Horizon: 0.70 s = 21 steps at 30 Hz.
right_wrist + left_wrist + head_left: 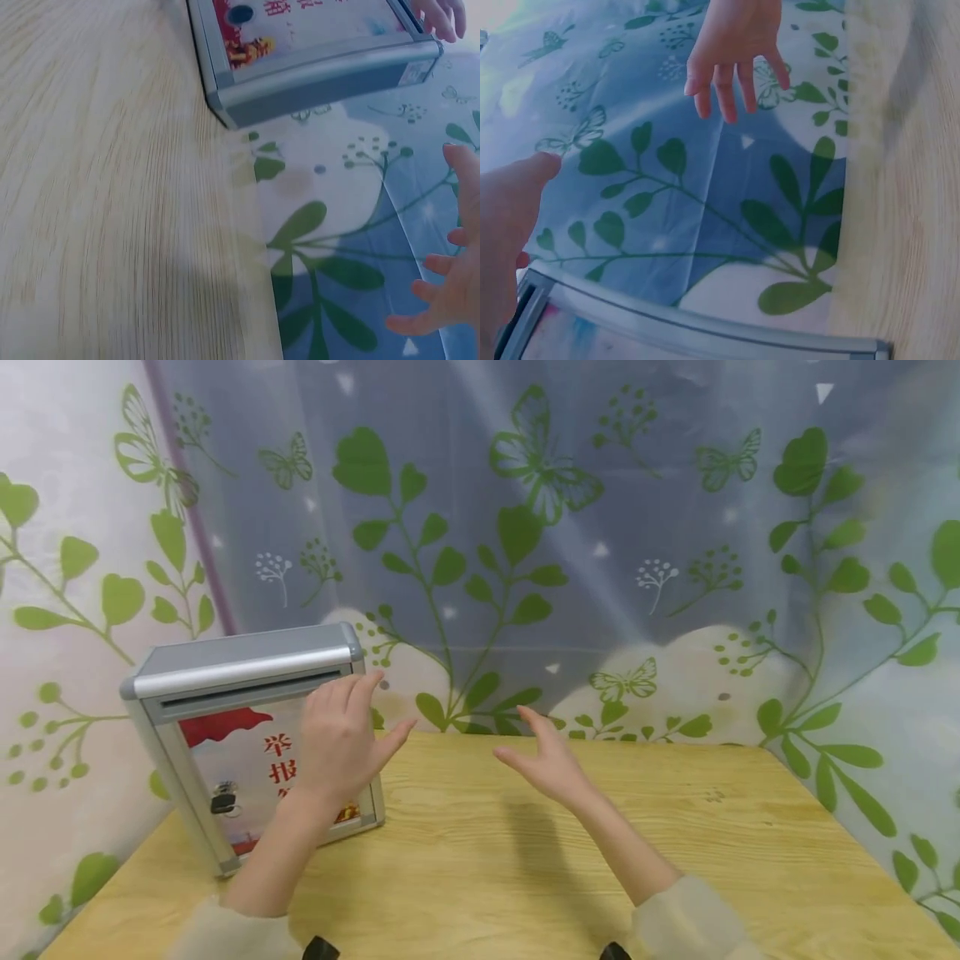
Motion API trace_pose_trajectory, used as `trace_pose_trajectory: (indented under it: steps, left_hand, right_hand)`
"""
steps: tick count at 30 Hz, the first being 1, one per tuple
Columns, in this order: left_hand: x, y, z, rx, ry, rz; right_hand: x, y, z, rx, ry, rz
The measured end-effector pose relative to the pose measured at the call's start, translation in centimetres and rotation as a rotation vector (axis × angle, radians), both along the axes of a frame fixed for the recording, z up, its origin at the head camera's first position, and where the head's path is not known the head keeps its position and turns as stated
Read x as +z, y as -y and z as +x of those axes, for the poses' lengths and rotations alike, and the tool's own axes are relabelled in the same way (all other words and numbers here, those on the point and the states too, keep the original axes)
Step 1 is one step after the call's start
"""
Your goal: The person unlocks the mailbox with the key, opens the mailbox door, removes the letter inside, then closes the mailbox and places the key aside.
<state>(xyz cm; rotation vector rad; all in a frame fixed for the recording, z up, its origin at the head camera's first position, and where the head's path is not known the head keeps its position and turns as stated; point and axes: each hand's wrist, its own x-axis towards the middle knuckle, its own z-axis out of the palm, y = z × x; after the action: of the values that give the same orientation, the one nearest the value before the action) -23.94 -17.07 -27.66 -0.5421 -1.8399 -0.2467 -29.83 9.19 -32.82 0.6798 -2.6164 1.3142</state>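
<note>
A silver metal drop box [243,739] stands upright on the table's left side. Its front has a long slot [247,689] near the top, red Chinese characters, and a small lock [223,799] with what looks like a key ring. My left hand [340,739] is in front of the box's right part, thumb and fingers spread, covering some of the print; whether it touches the box I cannot tell. Over the middle of the table hovers my right hand [553,764], thumb and fingers apart, holding nothing. In the right wrist view its fingers [442,300] are spread.
The wooden table [465,877] reaches back to a curtain [465,485] printed with green leaves and butterflies. To the right of the box, the tabletop extends beneath my right arm, which casts a shadow there.
</note>
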Motion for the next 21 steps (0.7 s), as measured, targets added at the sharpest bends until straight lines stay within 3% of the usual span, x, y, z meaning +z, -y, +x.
trace_pose_trajectory:
  steps: [4, 13, 21]
  left_hand:
    - [0.7, 1.3, 0.9, 0.012, -0.013, 0.014]
    - [1.6, 4.6, 2.3, 0.048, -0.059, 0.131]
    - [3.0, 8.8, 3.1, 0.164, -0.067, 0.384]
  right_hand:
    - [0.2, 1.3, -0.1, 0.016, 0.013, -0.034]
    - [0.8, 4.2, 0.0, 0.075, 0.055, -0.087]
    - [0.7, 6.4, -0.1, 0.132, 0.084, -0.139]
